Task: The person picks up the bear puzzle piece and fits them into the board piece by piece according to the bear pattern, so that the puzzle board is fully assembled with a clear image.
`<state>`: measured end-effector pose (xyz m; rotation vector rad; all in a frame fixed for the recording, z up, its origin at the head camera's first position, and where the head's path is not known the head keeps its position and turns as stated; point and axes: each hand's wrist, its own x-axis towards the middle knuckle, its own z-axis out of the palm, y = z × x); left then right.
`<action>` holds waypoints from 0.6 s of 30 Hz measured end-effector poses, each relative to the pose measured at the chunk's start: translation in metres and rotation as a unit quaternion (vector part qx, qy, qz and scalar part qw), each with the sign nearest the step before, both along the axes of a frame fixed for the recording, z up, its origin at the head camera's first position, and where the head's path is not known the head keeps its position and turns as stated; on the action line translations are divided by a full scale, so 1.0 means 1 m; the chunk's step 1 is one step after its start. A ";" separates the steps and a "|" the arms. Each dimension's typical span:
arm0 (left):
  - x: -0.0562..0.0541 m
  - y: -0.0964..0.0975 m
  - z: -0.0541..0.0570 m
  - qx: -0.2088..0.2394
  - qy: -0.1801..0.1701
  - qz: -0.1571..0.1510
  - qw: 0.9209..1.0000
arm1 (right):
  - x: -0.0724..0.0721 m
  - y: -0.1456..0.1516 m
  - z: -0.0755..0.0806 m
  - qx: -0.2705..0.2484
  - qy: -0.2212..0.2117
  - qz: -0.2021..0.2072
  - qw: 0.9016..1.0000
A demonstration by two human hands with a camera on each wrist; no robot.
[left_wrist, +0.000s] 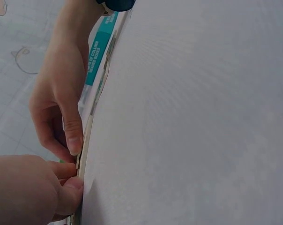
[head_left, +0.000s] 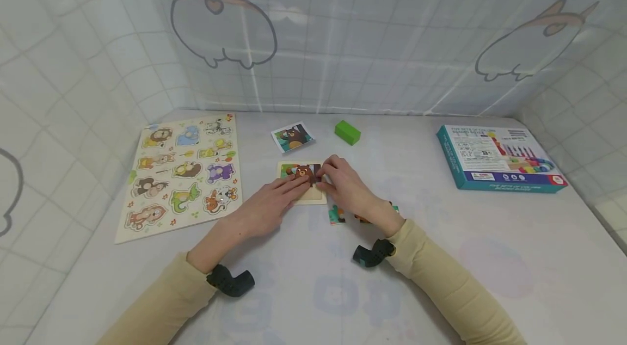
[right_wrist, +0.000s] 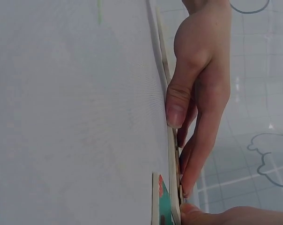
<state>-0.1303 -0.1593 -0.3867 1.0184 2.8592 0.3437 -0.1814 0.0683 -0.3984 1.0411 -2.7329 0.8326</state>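
Note:
A small light-wood puzzle board (head_left: pixel 309 199) lies on the table, with a brown bear picture (head_left: pixel 304 171) built of pieces inside its frame. My left hand (head_left: pixel 266 206) rests on it, fingers stretched over the bear and the thumb at the near edge. At the picture's right side my right hand (head_left: pixel 350 187) pinches a dark puzzle piece (head_left: pixel 317 168) between bent fingers and thumb; the fingers hide most of it. Loose puzzle pieces (head_left: pixel 337 215) lie under the right wrist, partly covered. Edge-on in the right wrist view, one loose piece (right_wrist: pixel 164 201) stands out beside the board.
Behind the board lie a bear picture card (head_left: pixel 292 137) and a green block (head_left: pixel 348 132). A large animal peg puzzle (head_left: pixel 183 171) is at the left, a teal-edged toy box (head_left: pixel 502 158) at the right. A patterned curtain (head_left: pixel 343 35) hangs behind the table.

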 end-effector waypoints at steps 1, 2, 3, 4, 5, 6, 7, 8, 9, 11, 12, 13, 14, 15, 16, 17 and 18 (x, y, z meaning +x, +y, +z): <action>0.000 0.000 0.000 -0.001 0.000 0.000 1.000 | 0.000 0.000 0.000 0.001 0.001 -0.002 1.000; 0.000 0.000 0.000 -0.002 0.000 0.001 1.000 | 0.000 0.000 0.000 0.003 0.001 -0.004 1.000; 0.000 0.000 0.000 -0.003 -0.002 0.002 1.000 | 0.000 0.000 0.000 0.003 0.002 -0.005 1.000; 0.000 0.000 0.000 -0.005 -0.002 0.003 1.000 | 0.001 -0.001 0.000 0.003 0.001 -0.007 1.000; 0.000 0.000 0.000 -0.008 0.002 0.001 1.000 | 0.001 -0.001 0.000 0.002 0.002 -0.008 1.000; 0.000 0.000 -0.001 -0.011 0.005 0.000 1.000 | 0.001 -0.001 0.000 0.002 0.002 -0.009 1.000; 0.001 0.000 -0.001 -0.013 0.008 -0.001 1.000 | 0.001 -0.001 0.000 0.001 0.002 -0.010 1.000; 0.001 0.001 -0.001 -0.015 0.010 -0.002 1.000 | 0.002 -0.001 0.001 0.000 0.001 -0.011 1.000; 0.001 0.001 -0.001 -0.016 0.012 -0.003 1.000 | 0.002 -0.001 0.001 0.000 0.000 -0.012 1.000; 0.001 0.001 -0.001 -0.017 0.015 -0.005 1.000 | 0.001 -0.001 0.001 0.001 -0.002 -0.013 1.000; 0.002 0.001 -0.001 -0.016 0.013 -0.004 1.000 | 0.001 -0.001 0.002 0.003 -0.005 -0.013 1.000; 0.002 0.002 -0.001 -0.015 0.011 -0.004 1.000 | 0.001 -0.002 0.002 0.004 -0.006 -0.013 1.000; 0.002 0.002 -0.001 -0.015 0.010 -0.003 1.000 | 0.001 -0.002 0.002 0.006 -0.006 -0.014 1.000; 0.002 0.002 -0.001 -0.014 0.008 -0.001 1.000 | 0.001 -0.002 0.002 0.007 -0.008 -0.014 1.000; 0.002 0.002 -0.001 -0.014 0.008 0.000 1.000 | 0.001 -0.002 0.003 0.010 -0.008 -0.014 1.000; 0.002 0.002 -0.002 -0.013 0.008 0.000 1.000 | 0.001 -0.002 0.003 0.012 -0.009 -0.015 1.000; 0.002 0.003 -0.002 -0.014 0.008 0.001 1.000 | 0.001 -0.002 0.003 0.015 -0.008 -0.015 1.000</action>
